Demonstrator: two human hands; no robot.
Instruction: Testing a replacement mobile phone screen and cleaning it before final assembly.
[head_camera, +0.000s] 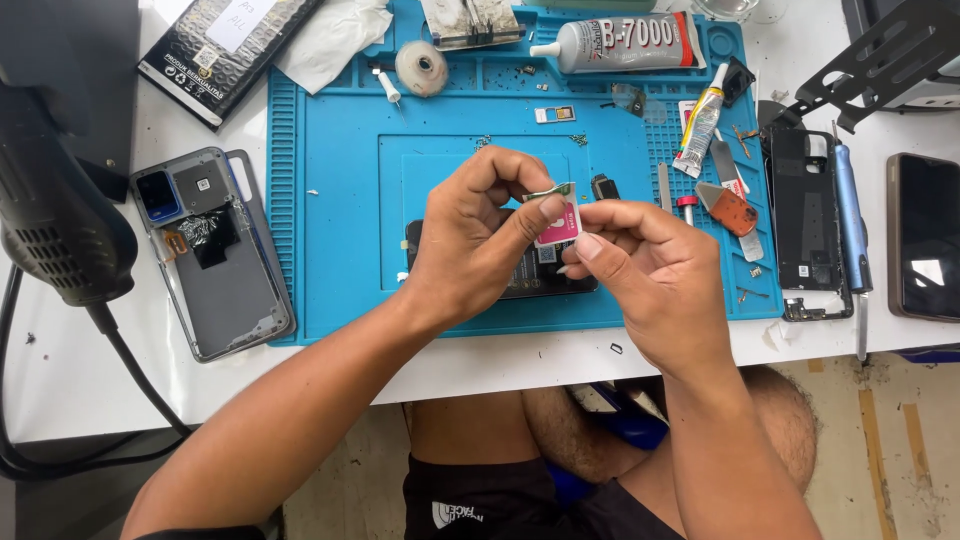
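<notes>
Both hands meet above the middle of the blue mat (330, 200), and they cover most of what they hold. A small pink card (560, 226) shows between the fingertips, only its upper face visible; its lower edge is hidden behind the right hand (655, 275). A thin metal tray (551, 189) pokes out above the left thumb, lying roughly level with its long axis running left to right; how far it reaches into the left hand (480, 235) cannot be made out. The pink card stands nearly upright, its flat face turned toward the camera.

The left hand's grip is closed: thumb and curled forefinger pinch the metal tray and touch the card's edge. The right hand's grip is closed too, thumb and forefinger pinching the card from the right. Both forearms rise from the lower edge of the view and angle inward, wrists bent down.

Under the hands lies a dark phone (540, 270), largely hidden by them. A grey phone back (215, 255) lies on the table (90, 370) left of the mat.
</notes>
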